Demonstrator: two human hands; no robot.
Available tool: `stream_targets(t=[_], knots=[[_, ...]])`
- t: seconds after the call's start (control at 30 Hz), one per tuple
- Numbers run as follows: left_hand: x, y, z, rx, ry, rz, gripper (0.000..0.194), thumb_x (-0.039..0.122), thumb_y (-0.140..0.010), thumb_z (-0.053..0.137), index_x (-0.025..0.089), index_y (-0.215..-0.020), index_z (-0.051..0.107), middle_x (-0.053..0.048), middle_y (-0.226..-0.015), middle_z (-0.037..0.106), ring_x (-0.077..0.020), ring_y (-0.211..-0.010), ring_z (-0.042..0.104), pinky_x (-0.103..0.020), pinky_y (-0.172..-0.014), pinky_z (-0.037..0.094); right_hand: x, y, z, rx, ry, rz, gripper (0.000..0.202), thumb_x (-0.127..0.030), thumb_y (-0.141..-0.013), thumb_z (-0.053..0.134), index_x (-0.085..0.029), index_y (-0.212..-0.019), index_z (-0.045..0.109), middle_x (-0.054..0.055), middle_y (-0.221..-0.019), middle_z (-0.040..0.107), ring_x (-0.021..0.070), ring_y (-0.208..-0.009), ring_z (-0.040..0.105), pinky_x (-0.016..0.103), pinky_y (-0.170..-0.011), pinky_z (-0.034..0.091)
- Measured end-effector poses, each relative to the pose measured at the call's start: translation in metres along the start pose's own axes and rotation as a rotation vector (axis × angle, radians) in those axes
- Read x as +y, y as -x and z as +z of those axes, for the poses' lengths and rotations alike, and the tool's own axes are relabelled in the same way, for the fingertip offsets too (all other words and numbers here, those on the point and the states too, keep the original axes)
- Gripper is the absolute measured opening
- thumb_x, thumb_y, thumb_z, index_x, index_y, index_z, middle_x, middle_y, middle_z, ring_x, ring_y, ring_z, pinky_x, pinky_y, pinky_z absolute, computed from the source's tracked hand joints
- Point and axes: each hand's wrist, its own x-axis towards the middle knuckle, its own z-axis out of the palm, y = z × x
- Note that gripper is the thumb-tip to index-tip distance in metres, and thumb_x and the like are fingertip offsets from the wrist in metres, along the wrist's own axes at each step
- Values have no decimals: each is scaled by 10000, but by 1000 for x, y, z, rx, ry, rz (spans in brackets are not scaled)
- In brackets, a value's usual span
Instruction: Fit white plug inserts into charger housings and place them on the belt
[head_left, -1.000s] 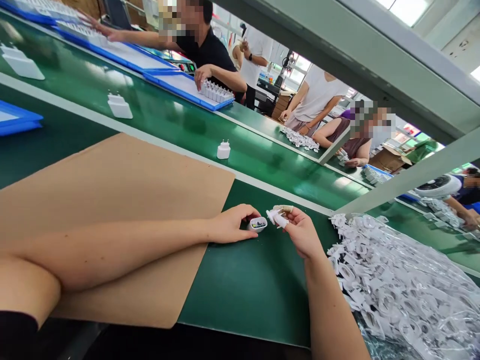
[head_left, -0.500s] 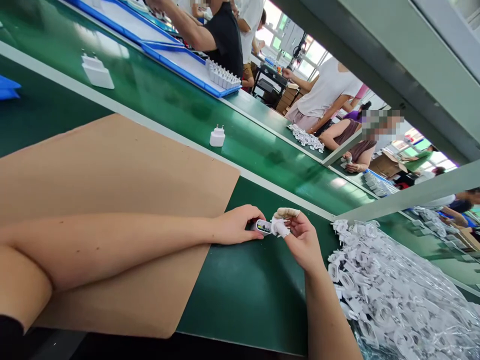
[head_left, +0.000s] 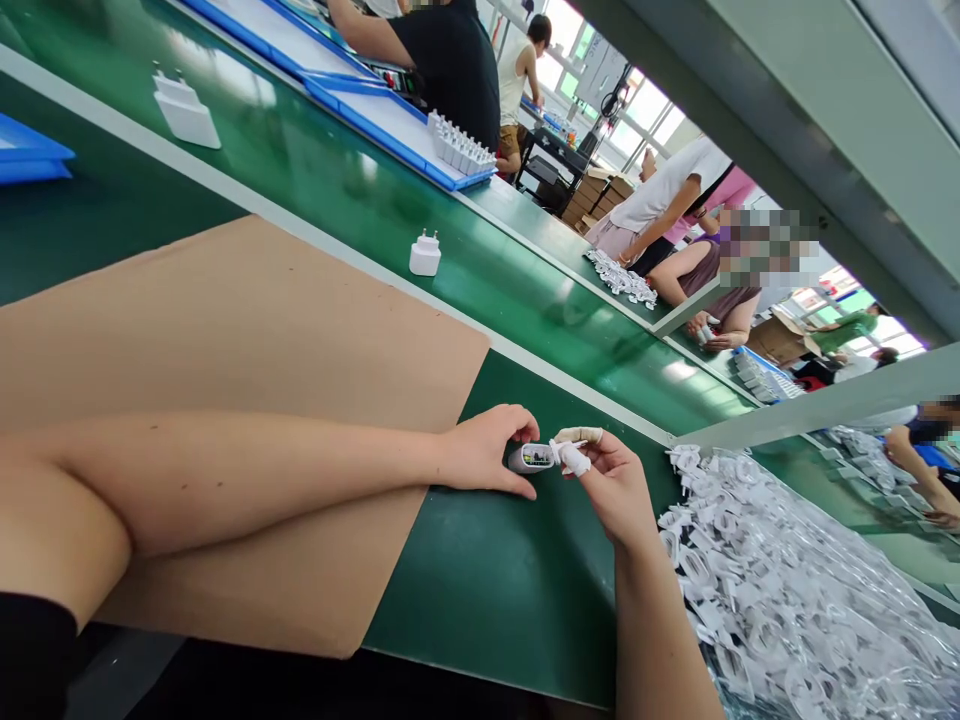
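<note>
My left hand (head_left: 491,450) rests on the green table with thumb and fingers spread apart around the left end of a white charger housing (head_left: 535,458). The housing's open side shows small electronic parts inside. My right hand (head_left: 611,475), with white covers on thumb and finger, pinches a small white plastic piece (head_left: 561,452) at the housing's right end. Whether the piece touches the housing is hard to tell.
Brown cardboard (head_left: 315,330) lies under my left arm. A heap of white plastic parts (head_left: 795,590) in clear film is at the right. White chargers (head_left: 425,254) stand on the green belt (head_left: 360,215) beyond a pale rail. Other people sit and stand farther back.
My left thumb and fingers have spread apart, off the housing. The view has shifted slightly, and the chargers on the belt appear farther left.
</note>
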Motion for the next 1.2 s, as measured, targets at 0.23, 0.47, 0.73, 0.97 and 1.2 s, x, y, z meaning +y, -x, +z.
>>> stream_targets(t=[0.23,0.47,0.73,0.97,1.2], knots=[[0,-1,-8,-244,-89,107,508,204,-858,677,285,-1354,604,-72,-1097,647,-289,-1165,551,-427,-1017,446,-6,0,-3,-82,-42,8,270,-448,-805,803,-211,-918,742,52,-917,720,169,-751,617,342,-724,546],[0,-4,-9,-127,-5,31,1189,422,-470,987,192,-1489,419,-148,-1412,493,-306,-1161,554,-391,-950,488,-1,4,-1,23,160,-118,337,-291,-800,782,-244,-1117,679,74,-1109,723,201,-931,668,372,-841,564],[-2,-7,-11,-136,-1,-88,359,372,-760,793,200,-1060,698,27,-802,547,-145,-718,521,-256,-625,385,-5,17,10,36,478,-259,299,-164,-813,667,-240,-1097,716,54,-1024,744,199,-877,685,362,-815,577],[-2,-5,-4,-72,-9,17,297,401,-781,793,184,-971,723,13,-809,557,-148,-728,524,-258,-634,375,3,11,11,79,677,-429,277,-149,-886,605,-257,-1106,733,41,-1003,750,205,-918,680,346,-825,566],[-5,-6,-3,-50,0,35,280,424,-785,782,173,-840,672,22,-778,535,-133,-690,503,-252,-612,361,3,11,19,84,804,-542,324,-79,-843,546,-236,-1057,731,45,-958,747,210,-910,680,314,-770,570]])
